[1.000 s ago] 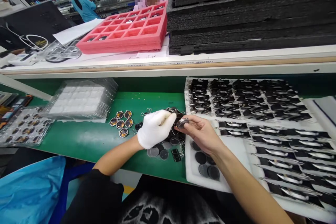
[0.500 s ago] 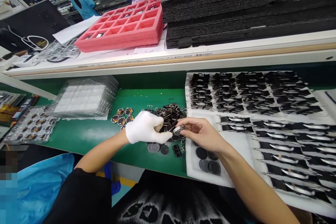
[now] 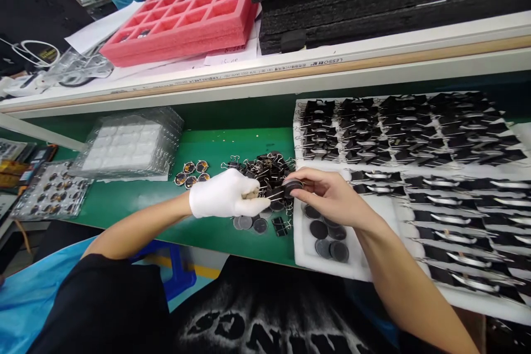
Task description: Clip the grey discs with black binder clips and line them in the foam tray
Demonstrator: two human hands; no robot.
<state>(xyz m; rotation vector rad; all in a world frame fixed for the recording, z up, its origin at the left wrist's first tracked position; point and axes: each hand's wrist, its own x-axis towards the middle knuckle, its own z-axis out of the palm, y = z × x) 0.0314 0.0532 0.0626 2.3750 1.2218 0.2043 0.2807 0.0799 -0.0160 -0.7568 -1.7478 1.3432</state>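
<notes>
My left hand [image 3: 226, 194], in a white glove, pinches the wire handles of a black binder clip [image 3: 286, 191]. Bare, my right hand [image 3: 327, 193] grips a round dark disc [image 3: 292, 183] between thumb and fingers. The clip's jaws meet the disc's left edge; whether they are clamped on it I cannot tell. Behind and under the hands lies a pile of black binder clips [image 3: 271, 166] on the green table [image 3: 207, 144]. Several loose dark discs [image 3: 260, 225] lie just below the left hand, with more discs [image 3: 318, 229] in the white foam tray [image 3: 307, 257].
White foam at the right holds rows of clipped pieces [image 3: 448, 199]. Clear plastic trays [image 3: 128, 146] and several round patterned pieces [image 3: 189, 167] are at the left. On the shelf [image 3: 178, 80] above stand a pink foam tray [image 3: 178, 38] and black foam sheets [image 3: 373, 5].
The disc in my right hand has turned to show its dark face, and the clip now meets its edge. My hands have drawn slightly apart. The camera view has shifted.
</notes>
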